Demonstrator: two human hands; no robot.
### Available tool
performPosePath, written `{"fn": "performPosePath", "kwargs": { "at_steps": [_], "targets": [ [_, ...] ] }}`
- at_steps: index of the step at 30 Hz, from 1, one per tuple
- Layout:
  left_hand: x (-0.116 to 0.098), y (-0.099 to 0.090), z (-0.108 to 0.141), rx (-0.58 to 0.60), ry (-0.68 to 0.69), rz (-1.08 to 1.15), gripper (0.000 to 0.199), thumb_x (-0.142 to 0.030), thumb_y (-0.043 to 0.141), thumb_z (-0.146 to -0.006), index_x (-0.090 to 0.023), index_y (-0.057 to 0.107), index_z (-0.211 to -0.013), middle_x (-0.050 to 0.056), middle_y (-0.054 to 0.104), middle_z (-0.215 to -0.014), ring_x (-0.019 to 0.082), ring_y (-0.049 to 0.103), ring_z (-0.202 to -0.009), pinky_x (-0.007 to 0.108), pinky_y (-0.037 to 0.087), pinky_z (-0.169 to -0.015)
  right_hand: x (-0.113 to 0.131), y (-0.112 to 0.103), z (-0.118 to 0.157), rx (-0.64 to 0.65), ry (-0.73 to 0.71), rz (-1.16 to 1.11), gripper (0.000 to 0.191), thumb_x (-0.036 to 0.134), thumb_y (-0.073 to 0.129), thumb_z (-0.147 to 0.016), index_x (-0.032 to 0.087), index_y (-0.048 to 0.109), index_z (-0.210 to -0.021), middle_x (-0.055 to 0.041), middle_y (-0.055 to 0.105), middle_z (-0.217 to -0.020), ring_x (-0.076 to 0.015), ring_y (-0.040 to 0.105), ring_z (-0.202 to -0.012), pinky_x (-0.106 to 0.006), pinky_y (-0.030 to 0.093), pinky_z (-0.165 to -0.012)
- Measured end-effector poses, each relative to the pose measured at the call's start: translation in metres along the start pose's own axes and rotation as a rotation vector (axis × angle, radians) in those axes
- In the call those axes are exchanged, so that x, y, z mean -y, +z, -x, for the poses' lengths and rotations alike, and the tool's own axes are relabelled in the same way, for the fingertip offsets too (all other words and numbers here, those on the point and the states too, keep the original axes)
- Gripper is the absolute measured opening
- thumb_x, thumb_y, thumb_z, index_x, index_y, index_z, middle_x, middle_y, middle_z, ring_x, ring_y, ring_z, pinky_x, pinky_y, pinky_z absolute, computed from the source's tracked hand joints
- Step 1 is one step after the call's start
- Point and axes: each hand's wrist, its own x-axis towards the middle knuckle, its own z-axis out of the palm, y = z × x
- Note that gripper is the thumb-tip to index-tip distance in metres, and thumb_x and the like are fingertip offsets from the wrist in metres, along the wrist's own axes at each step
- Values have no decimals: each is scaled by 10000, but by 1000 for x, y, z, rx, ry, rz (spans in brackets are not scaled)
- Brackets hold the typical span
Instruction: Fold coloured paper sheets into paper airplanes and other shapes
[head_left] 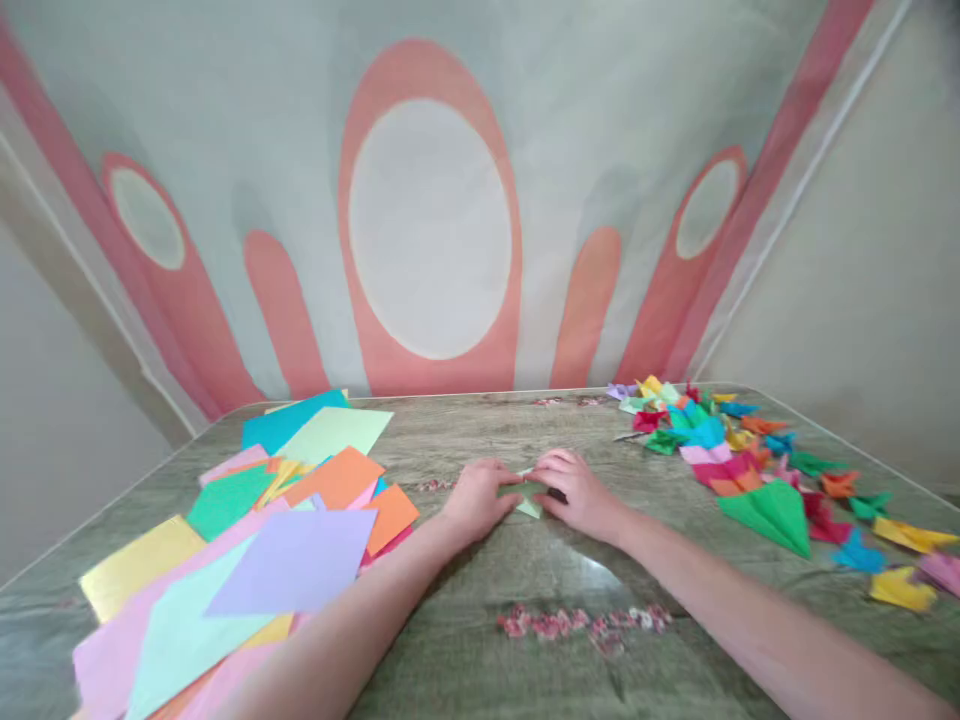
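Note:
A small pale green folded paper (529, 500) lies on the wood-patterned table (480, 640) between my hands, partly covered by their fingers. My left hand (481, 497) pinches its left side, thumb and fingers pressed on it. On the other side, my right hand (571, 492) holds the paper's right edge with thumb and fingertips. The fingertips of both hands are close together near the paper's top. The exact folds are too small to tell.
Coloured paper sheets (300, 560) are spread in an overlapping pile at the left, under or beside my left forearm. Several folded paper figures (705, 430) lie at the right, with a larger green folded piece (772, 515) among them. A painted wall (540, 200) stands behind the table.

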Motion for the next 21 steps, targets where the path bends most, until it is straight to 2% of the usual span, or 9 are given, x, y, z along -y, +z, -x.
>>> {"fn": "performPosePath", "kwargs": {
  "at_steps": [9, 21],
  "targets": [
    [-17, -9, 6, 30, 82, -291, 190, -328, 525, -841, -247, 648, -960, 42, 571, -931, 212, 487, -915, 329, 375, -779, 5, -3, 2, 12, -30, 77, 252, 286, 516, -865, 254, 612, -1096, -64, 592, -983, -227, 448, -1018, -402, 367, -854],
    [-40, -19, 12, 78, 106, -456, 338, -443, 439, -866, -187, 602, -1015, 91, 551, -978, 246, 448, -963, 371, 361, -818, 15, -15, 0, 106, -22, 208, 248, 314, 453, -900, 245, 628, -1061, -70, 583, -1052, -227, 426, -1088, -399, 320, -907]
  ]
}}
